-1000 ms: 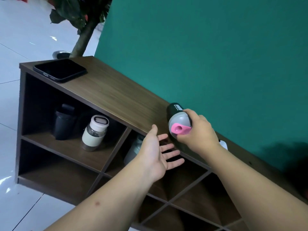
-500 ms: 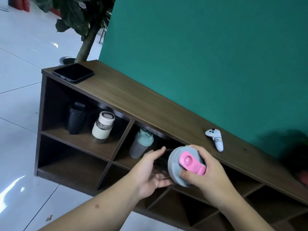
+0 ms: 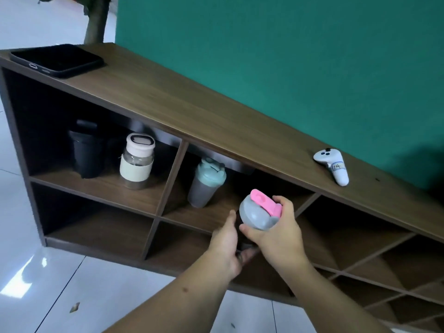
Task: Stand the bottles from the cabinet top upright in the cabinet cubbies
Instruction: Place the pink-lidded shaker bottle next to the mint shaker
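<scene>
A shaker bottle (image 3: 258,216) with a grey lid and pink flip cap is held in front of the upper middle cubby of the wooden cabinet (image 3: 216,116). My right hand (image 3: 278,231) grips its lid end. My left hand (image 3: 228,241) wraps around its dark body from below, mostly hiding it. In the same cubby a grey shaker with a teal lid (image 3: 206,183) stands upright. The upper left cubby holds a glass bottle with a cream sleeve (image 3: 137,162) and a black bottle (image 3: 86,152), both upright.
A black phone (image 3: 57,60) lies at the left end of the cabinet top. A white handheld controller (image 3: 334,165) lies on the top at the right. A green wall stands behind the cabinet. Lower cubbies and right-hand cubbies show no objects. White tiled floor lies below.
The shaker bottle came off the cabinet top in my right hand and dropped to the front of the upper middle cubby. My left hand moved in and took hold of its body.
</scene>
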{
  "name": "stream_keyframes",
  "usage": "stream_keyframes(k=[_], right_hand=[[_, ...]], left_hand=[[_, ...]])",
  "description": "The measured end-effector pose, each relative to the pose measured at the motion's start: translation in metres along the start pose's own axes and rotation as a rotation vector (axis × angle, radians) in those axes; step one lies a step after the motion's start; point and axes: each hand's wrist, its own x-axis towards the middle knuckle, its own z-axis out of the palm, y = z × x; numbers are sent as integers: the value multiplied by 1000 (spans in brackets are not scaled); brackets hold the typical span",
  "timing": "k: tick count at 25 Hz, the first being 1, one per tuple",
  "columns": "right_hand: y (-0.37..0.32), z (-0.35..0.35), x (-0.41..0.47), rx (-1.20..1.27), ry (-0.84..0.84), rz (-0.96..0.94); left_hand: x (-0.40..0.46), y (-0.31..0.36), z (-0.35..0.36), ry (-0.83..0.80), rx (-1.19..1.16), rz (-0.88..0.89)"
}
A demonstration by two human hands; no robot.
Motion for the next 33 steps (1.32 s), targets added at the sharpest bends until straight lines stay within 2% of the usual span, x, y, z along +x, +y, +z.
stream_keyframes(k=[4, 10, 15, 21, 28, 30, 33], right_hand=[[13, 14, 55, 37, 78, 20], [19, 39, 118, 17, 84, 68], [28, 50, 136, 74, 33, 135], [28, 54, 139, 187, 48, 172], [43, 73, 105, 512, 147, 251], [50, 83, 77, 656, 139, 339], [64, 97, 61, 772, 66, 377]], left_hand=[[47, 16, 12, 47, 59, 74], [73, 39, 10, 64, 118, 40], [82, 43, 9, 50, 110, 26], [90, 45, 7, 15, 80, 30], [89, 43, 9, -34, 124, 94], [86, 40, 10, -43, 206, 129], [81, 37, 13, -28, 337, 203]])
